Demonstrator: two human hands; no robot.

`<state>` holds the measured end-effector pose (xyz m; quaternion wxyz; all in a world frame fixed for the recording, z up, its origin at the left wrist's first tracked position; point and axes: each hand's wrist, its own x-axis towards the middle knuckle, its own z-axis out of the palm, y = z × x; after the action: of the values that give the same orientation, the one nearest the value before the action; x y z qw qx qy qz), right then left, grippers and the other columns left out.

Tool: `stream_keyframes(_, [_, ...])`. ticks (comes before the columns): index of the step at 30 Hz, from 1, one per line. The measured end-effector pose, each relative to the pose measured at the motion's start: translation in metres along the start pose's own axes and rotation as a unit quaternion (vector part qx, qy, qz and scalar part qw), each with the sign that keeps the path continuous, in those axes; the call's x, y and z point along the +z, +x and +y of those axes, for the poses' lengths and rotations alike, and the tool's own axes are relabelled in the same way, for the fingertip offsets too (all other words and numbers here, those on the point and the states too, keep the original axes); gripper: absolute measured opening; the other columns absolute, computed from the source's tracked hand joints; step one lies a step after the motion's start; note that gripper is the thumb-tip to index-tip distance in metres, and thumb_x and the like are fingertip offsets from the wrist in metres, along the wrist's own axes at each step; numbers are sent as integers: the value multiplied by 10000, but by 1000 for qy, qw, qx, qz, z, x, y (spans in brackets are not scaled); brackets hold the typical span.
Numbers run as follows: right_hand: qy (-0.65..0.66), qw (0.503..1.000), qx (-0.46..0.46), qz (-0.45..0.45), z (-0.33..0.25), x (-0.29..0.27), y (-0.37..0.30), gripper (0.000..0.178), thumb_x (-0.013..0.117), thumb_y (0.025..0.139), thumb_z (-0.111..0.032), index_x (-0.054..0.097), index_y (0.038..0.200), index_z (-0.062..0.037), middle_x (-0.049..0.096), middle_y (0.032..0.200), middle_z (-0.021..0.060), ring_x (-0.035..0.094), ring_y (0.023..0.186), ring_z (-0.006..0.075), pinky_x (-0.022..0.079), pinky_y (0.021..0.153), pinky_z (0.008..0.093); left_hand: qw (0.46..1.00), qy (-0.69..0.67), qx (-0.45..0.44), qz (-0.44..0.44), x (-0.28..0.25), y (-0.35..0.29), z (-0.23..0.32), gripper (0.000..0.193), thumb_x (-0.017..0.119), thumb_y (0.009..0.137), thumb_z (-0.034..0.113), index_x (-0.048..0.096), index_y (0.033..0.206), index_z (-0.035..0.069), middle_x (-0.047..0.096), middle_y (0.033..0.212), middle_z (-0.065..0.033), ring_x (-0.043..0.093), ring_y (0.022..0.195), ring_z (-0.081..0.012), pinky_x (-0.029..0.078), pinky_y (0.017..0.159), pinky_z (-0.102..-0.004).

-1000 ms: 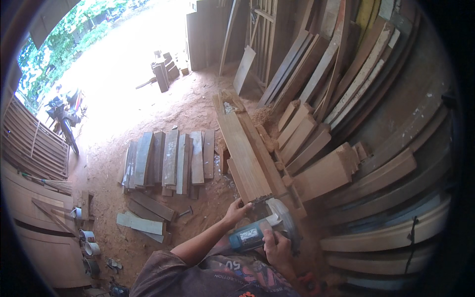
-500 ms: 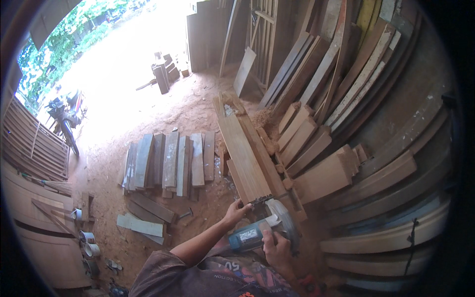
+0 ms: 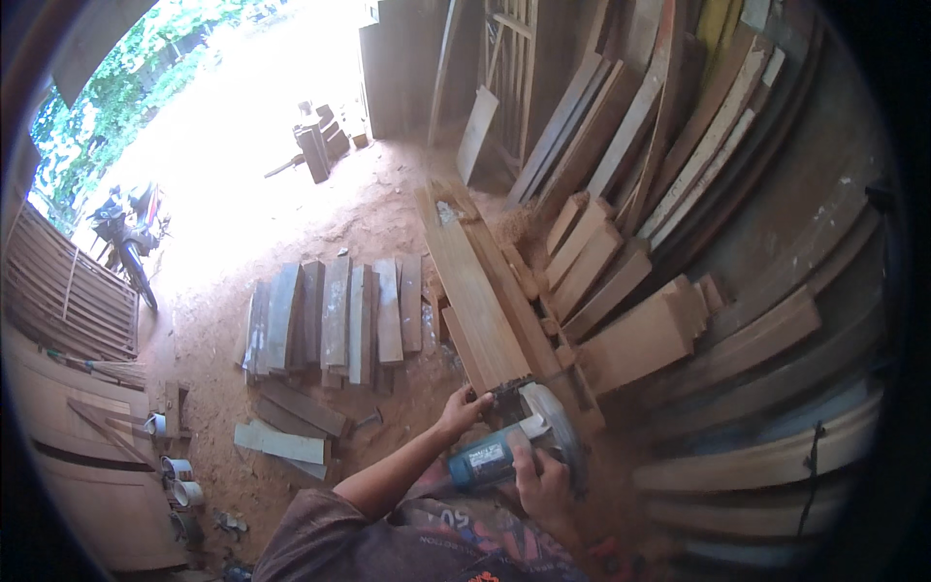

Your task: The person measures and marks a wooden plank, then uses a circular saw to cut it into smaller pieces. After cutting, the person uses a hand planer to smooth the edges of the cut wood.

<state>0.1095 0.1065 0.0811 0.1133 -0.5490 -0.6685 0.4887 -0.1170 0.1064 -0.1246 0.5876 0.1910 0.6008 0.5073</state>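
A circular saw (image 3: 485,460) with a teal motor body and a pale rounded blade guard lies across the near end of a long wooden board (image 3: 471,303). My right hand (image 3: 545,485) is wrapped round its handle. My left hand (image 3: 463,413) is closed at the left end of the saw's black base plate (image 3: 508,388), beside the board's near edge; its fingertips are partly hidden. The blade cannot be seen under the guard. Another length of timber (image 3: 519,301) runs along the board's right side.
Short planks (image 3: 335,315) lie in a row on the dusty floor to the left, with a hammer (image 3: 369,420) near them. Stacked timber (image 3: 640,339) and leaning boards (image 3: 669,126) crowd the right. White pots (image 3: 177,469) and a motorbike (image 3: 128,242) stand at the left.
The view has shifted very slightly. Both hands keep their hold, and the saw stays at about the same place at the board's near end.
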Motion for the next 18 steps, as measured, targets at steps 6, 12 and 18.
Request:
stream_keyframes(6, [-20, 1000, -12, 3, -13, -7, -5, 616, 599, 1055, -583, 741, 1034, 16, 733, 908, 342, 733, 940, 552, 583, 806, 576, 1000, -18, 0, 2, 1, -7, 7, 421, 705, 1090, 329, 633, 1397, 50, 742, 1188, -53, 717, 1070, -189, 590, 948, -408])
stream_keyframes(12, [15, 999, -41, 8, -20, -10, -6, 518, 636, 1068, -465, 734, 1005, 40, 726, 852, 301, 754, 926, 501, 560, 769, 518, 1000, 1, 4, 9, 5, -14, 18, 419, 696, 1098, 314, 637, 1418, 51, 741, 1195, -49, 709, 1075, -182, 591, 930, -391])
stream_keyframes(18, [45, 997, -55, 19, -16, -6, -6, 497, 653, 1067, -444, 722, 979, 41, 731, 842, 295, 771, 910, 472, 564, 749, 504, 1000, 3, 5, 9, 5, -16, 20, 406, 698, 1095, 316, 645, 1388, 40, 738, 1156, -57, 714, 1047, -181, 607, 894, -385])
